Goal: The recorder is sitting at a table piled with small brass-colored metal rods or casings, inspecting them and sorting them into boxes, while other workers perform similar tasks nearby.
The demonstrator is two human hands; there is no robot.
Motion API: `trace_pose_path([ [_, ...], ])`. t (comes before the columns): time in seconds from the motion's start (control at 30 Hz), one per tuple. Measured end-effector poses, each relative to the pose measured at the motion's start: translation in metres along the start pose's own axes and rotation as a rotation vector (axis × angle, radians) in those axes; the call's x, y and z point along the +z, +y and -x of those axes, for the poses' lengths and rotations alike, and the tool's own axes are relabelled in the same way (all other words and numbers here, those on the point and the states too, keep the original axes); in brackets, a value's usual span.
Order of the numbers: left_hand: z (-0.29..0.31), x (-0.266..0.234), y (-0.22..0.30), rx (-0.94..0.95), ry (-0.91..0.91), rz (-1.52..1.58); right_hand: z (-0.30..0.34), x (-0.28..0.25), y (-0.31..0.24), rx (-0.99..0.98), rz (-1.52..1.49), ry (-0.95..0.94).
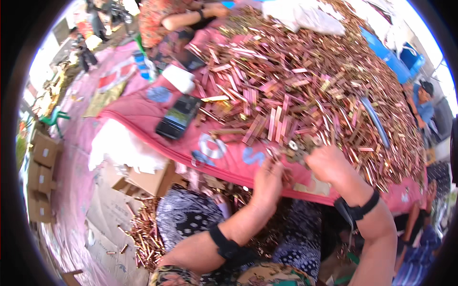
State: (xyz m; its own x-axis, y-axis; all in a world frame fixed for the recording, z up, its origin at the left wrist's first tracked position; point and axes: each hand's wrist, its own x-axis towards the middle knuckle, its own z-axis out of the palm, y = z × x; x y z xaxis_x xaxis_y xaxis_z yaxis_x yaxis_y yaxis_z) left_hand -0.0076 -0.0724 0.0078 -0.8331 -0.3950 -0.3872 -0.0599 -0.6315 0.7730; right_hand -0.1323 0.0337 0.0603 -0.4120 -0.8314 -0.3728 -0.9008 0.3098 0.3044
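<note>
- Head view, hands: left hand (268, 183) is at the near edge of the bench (400, 194); its fingers are curled and drawn close together, with a small shiny piece at the tips. Blur: cannot tell whether it is gripped.
- Right hand (327, 164) is just beside it, fingers folded in toward the palm; any held item is hidden, so opening and grip cannot be told.
- Between the hands, just beyond the fingertips: a pale ring-shaped piece (293, 145) among small dull metal parts (296, 155).
- Main material: metal strips (296, 86), coppery to pinkish, heaped over most of the bench. They lie loose and at mixed angles; a few near the hands are roughly parallel.
- Second lot: coppery pieces (147, 233) piled on the ground below, left of the person's knees. Whether these are finished or unhandled cannot be told.
- Extent, judged: the heap is large against the few parts at the hands, so most handling appears outstanding. No sorted or finished batch can be identified.
- Nearby: a dark phone (179, 117) rests on the pink cover (136, 112), left of the heap; closed cardboard boxes (40, 176) are stacked at far left, contents unseen.
</note>
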Motion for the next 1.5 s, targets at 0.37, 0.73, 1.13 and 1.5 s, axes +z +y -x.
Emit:
trace_pose_path([
  [0.37,-0.003,-0.010,-0.041,0.108,-0.008,-0.109,0.050,0.054,-0.016,0.152,-0.421,0.412],
  [0.73,-0.006,-0.007,0.013,0.054,-0.080,0.160,0.046,0.033,-0.064,0.191,-1.271,0.924],
  [1.13,0.002,0.003,-0.006,0.044,-0.095,0.123,0.048,0.046,-0.082,0.248,-1.264,0.945],
  [1.5,0.018,0.008,-0.034,-0.104,-0.203,0.112,0.014,0.027,-0.111,0.378,-1.319,1.520],
])
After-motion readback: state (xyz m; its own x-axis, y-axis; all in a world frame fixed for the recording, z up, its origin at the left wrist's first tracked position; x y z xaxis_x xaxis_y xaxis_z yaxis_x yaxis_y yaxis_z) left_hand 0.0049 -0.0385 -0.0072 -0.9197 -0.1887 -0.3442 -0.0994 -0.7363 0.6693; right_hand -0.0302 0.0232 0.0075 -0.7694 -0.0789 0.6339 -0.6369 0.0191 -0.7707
